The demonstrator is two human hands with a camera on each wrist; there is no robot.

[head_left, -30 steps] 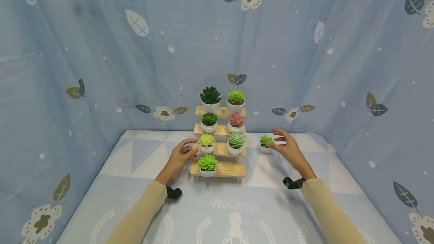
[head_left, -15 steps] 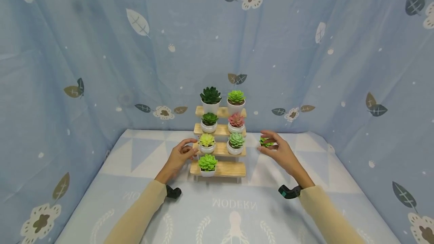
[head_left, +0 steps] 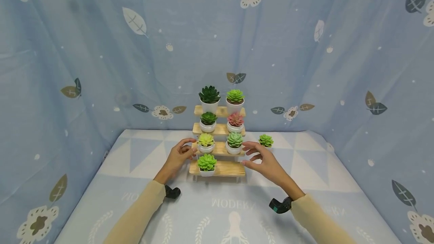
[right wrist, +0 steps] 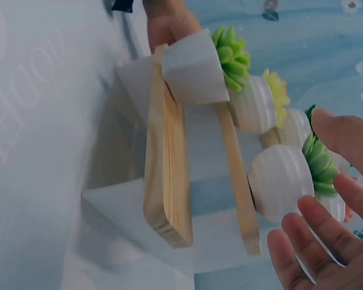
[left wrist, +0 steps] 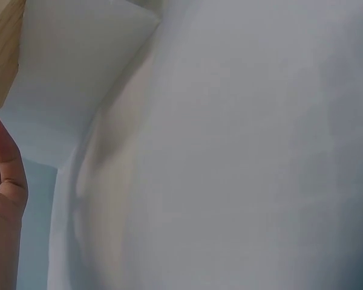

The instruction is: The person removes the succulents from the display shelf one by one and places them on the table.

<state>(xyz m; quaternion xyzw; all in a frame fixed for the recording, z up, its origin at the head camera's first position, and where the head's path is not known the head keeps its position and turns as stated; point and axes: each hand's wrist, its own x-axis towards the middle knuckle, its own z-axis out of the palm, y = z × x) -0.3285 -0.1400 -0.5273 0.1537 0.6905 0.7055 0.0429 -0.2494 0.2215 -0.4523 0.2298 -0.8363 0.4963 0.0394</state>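
Note:
A tiered wooden plant stand (head_left: 228,168) bears white-potted artificial succulents in two columns. My left hand (head_left: 177,158) is at its left side, thumb and forefinger about the end of a lower shelf; in the left wrist view the thumb (left wrist: 5,160) meets the wooden edge (left wrist: 5,57). My right hand (head_left: 266,163) is at the right side, fingers spread and holding nothing, fingertips beside the pot of a mint-green succulent (head_left: 234,140). The right wrist view has this pot (right wrist: 281,181) close by the fingers. A bright green succulent (head_left: 207,162) stands on the left of the lowest shelf.
Another bright green succulent (head_left: 266,140) stands on the table behind my right hand, its pot mostly hidden. A pale patterned cloth (head_left: 142,161) covers the table. Blue patterned curtains (head_left: 190,29) enclose the back and sides.
My right hand has moved left, from the lone succulent on the table to the stand's right side, with nothing in it. The left hand has stayed at the stand.

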